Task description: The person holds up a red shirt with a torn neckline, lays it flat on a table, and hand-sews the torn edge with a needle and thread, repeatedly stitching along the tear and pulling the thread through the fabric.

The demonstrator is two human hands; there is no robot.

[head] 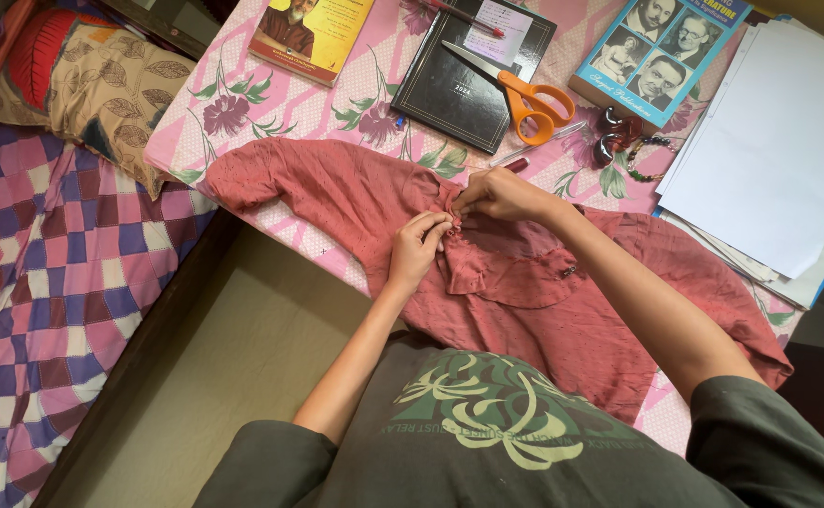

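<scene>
A dusty-red garment lies spread over the table with the pink floral cloth. My left hand pinches a fold of the garment near its neckline. My right hand pinches the same bunched fabric just above and to the right, fingertips almost touching the left hand's. Whether a needle or thread is between the fingers is too small to tell. A small pin or clip sits on the garment to the right.
Orange-handled scissors lie on a black diary. A yellow book, a blue book, a stack of white papers, beads and pens lie nearby. A quilted bed with pillows stands at left.
</scene>
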